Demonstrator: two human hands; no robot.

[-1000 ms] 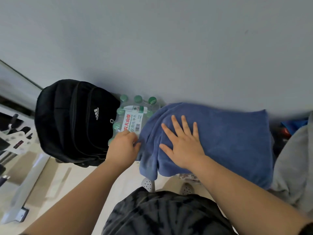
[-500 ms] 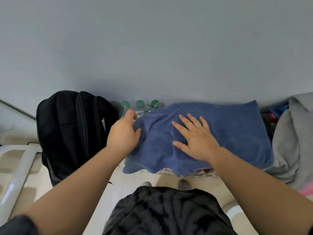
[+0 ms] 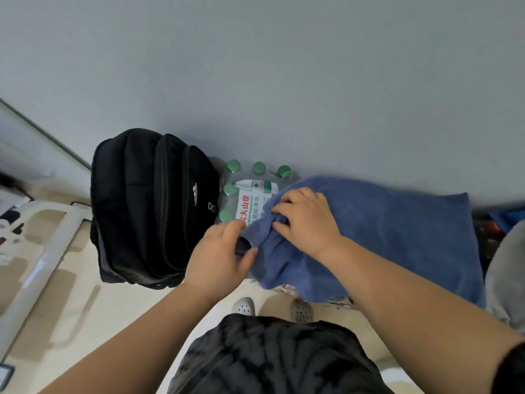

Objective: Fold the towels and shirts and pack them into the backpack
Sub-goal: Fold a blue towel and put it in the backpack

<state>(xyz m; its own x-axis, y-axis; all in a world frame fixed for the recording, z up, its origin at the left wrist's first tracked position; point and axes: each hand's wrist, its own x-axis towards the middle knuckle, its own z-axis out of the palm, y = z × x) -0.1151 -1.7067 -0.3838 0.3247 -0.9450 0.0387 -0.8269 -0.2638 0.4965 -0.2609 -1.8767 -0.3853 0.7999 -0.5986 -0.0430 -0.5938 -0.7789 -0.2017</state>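
Blue towel (image 3: 397, 237) lies spread out, its long way going L to R along the wall (image 3: 284, 81). What's under it is hidden. Its L end is bunched up & lies partly over the pack of water bottles (image 3: 250, 203).

R hand (image 3: 308, 223) is on top of that bunched end, fingers curled into the cloth, holding it. L hand (image 3: 218, 260) is just below & left of it, at the towel's near L corner. Its thumb & fingers are apart w/ the corner between them; can't tell if it's got hold.

Both hands are at the L end, so most of the towel runs off to the R of them. I think the next fold means taking this L end across to the R end, along the long way. R hand is nearer for that.

Black backpack (image 3: 147, 206) stands on the floor (image 3: 85, 308), just left of the bottles, & looks shut. Grey cloth (image 3: 505, 274) lies past the towel's R end.
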